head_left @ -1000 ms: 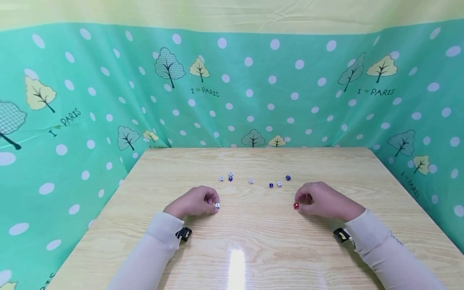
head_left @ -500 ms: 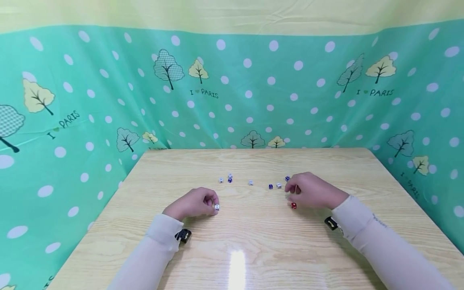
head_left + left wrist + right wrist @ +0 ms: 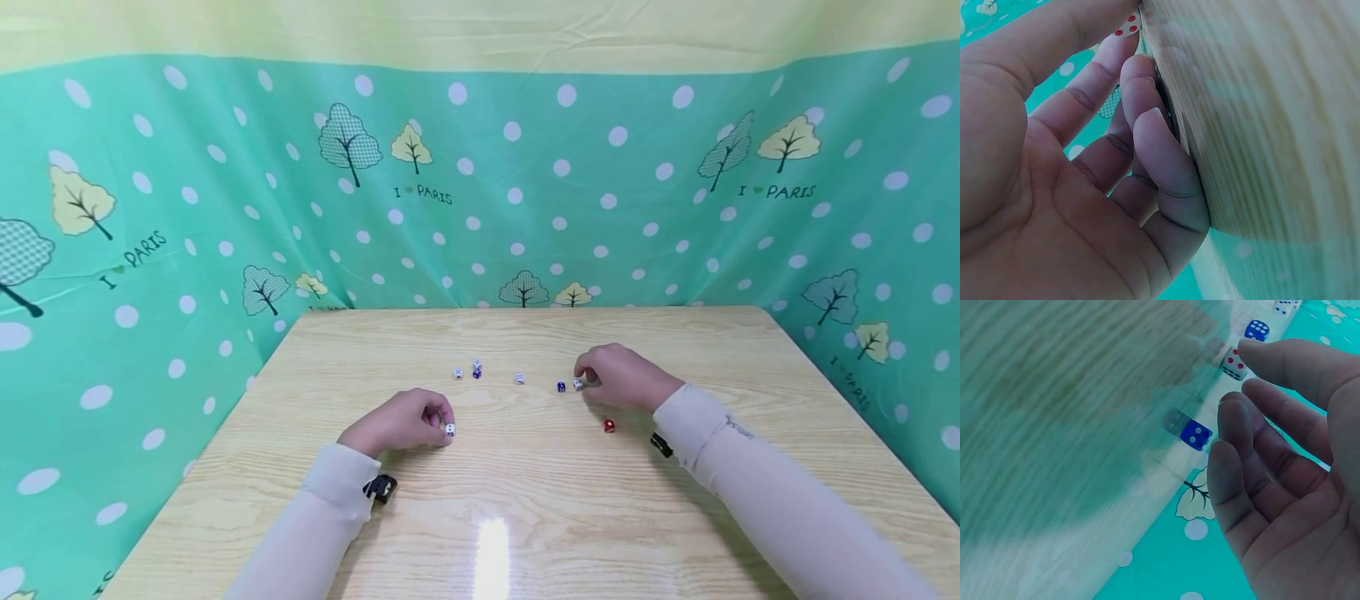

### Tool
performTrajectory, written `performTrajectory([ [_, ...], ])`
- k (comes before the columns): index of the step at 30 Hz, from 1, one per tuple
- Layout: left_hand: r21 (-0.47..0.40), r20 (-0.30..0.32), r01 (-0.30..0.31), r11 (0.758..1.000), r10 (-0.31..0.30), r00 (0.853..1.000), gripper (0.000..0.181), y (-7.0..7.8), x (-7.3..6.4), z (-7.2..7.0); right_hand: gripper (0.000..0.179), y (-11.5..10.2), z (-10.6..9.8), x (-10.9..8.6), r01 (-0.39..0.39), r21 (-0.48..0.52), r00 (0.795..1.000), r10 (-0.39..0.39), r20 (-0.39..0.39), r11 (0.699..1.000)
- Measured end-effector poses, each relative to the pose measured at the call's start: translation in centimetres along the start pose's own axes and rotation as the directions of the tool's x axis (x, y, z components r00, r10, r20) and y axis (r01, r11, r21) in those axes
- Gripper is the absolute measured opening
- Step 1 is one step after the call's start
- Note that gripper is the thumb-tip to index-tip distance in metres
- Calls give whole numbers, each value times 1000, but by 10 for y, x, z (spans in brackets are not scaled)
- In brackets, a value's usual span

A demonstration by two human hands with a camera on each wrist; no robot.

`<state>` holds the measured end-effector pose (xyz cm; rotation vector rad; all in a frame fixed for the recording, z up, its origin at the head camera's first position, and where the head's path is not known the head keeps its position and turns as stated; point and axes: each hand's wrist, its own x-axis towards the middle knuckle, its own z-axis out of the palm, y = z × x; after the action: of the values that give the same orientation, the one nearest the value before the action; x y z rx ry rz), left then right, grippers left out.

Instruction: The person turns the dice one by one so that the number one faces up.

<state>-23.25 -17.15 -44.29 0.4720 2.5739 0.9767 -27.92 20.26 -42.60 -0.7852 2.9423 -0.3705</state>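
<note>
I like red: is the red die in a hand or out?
Out: the red die sits on the table, apart from the right hand and left hand.

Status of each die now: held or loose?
Near white die: pinched by left hand
Right white die: at right hand, grip unclear
Red die: loose
Middle white die: loose
Middle blue die: loose
Right blue die: loose
Left white die: loose
Left blue die: loose
Rear white die: loose, on or behind left blue die
</note>
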Motion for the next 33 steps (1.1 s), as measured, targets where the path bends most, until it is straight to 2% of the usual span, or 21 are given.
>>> performTrajectory([
  [6, -3, 1, -2, 1000, 2, 1000, 16, -1, 1, 0, 25, 1, 3, 6, 31, -16, 999, -31, 13, 999],
  [13, -3, 3, -10, 1000, 10, 1000, 16, -1, 1, 1, 8, 1, 4, 8, 44, -23, 999, -43, 19, 999],
  [18, -5, 4, -11, 1000, 11, 1000, 15, -2, 2, 1, 4, 3, 4, 5, 40, -24, 999, -39, 23, 999],
  [24, 0, 4, -15, 1000, 15, 1000, 16, -3, 3, 2, 6, 7, 0, -6, 10, -5, 999, -10, 34, 1000],
  [33, -21, 5, -21, 1000, 21, 1000, 17, -6, 2, 1, 11, 13, -5, -35, -30, 39, 999, 29, 28, 999],
])
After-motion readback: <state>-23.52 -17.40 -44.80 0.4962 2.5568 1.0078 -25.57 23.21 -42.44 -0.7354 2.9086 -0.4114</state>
